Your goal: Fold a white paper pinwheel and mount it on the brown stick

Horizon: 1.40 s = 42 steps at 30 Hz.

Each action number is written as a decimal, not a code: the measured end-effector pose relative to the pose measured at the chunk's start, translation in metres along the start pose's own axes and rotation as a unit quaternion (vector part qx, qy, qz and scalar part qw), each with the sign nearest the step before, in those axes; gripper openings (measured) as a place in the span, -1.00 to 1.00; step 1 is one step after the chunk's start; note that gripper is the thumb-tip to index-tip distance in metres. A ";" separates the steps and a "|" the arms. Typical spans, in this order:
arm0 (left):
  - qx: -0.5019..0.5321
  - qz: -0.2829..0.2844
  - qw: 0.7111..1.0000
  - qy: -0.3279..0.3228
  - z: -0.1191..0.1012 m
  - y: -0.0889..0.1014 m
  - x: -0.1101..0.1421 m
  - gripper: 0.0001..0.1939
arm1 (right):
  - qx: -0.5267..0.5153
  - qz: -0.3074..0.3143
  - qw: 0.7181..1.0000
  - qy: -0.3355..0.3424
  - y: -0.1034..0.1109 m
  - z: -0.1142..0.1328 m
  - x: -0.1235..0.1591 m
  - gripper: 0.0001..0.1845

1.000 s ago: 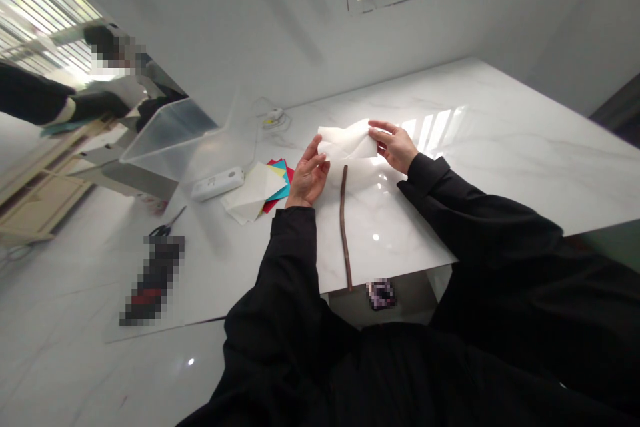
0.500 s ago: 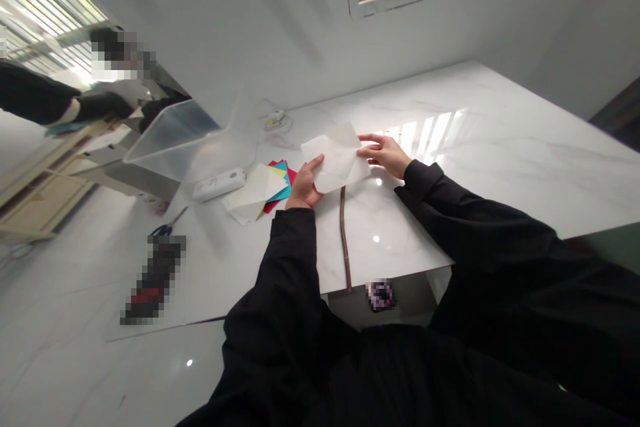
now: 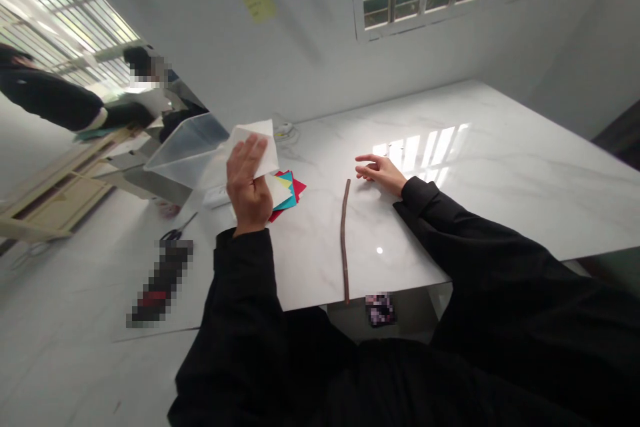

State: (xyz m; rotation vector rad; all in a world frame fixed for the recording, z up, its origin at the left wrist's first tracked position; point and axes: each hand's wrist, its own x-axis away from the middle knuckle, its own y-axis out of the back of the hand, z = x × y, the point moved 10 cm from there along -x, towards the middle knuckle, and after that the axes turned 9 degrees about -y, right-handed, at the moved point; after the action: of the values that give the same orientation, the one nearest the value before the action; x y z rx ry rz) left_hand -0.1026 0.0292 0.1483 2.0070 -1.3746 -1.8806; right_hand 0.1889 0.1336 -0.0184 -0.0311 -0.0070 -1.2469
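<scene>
- White paper [image 3: 270,147] is up at the left of the work area, raised in front of the coloured sheets [image 3: 287,201] and clear of the brown stick [image 3: 344,240].
- Half a second ago both hands had the paper over the middle of the table [image 3: 310,267]; now the left hand [image 3: 250,193] alone has carried it leftward.
- That left hand is closed on the paper, its fingers lying across the near face; what supports the far face is hidden.
- The right hand [image 3: 383,172] has let go. It is empty, thumb and fingers apart, near the stick's far end without touching it. Whether it rests on the table or hangs just above is hard to tell.
- With the paper gone from the middle, the whole stick shows, running toward the person, its near end at the table's front edge.
- The left hand and paper now cover much of the pale top sheets and part of the white device [image 3: 215,197] beside them.
- As a judgement, two-handed handling of this paper has paused: one hand is free, and the stick lies uncovered between the two.
- Scissors [image 3: 175,232] lie farther left, well apart from both hands.
</scene>
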 end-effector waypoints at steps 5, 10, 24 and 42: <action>-0.142 0.349 0.918 0.121 0.082 -0.072 0.071 -0.39 | 0.022 -0.002 1.000 0.004 -0.001 0.000 -0.001 -0.47; -0.184 0.424 0.871 0.166 0.110 -0.093 0.108 -0.23 | 0.042 0.004 0.999 0.008 -0.003 -0.001 -0.002 -0.54; -0.180 0.370 0.900 0.142 0.118 -0.083 0.088 -0.07 | 0.057 0.007 0.998 0.012 -0.002 0.000 -0.003 -0.67; -0.197 0.381 0.877 0.217 0.118 -0.094 0.103 -0.04 | 0.066 -0.018 0.997 0.026 0.002 -0.001 -0.005 -0.61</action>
State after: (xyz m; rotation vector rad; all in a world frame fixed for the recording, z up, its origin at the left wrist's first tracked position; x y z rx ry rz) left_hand -0.1647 0.0804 -0.0161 1.2835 -1.2467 -1.1414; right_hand 0.1890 0.1388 -0.0192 0.1170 -0.0446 -1.2812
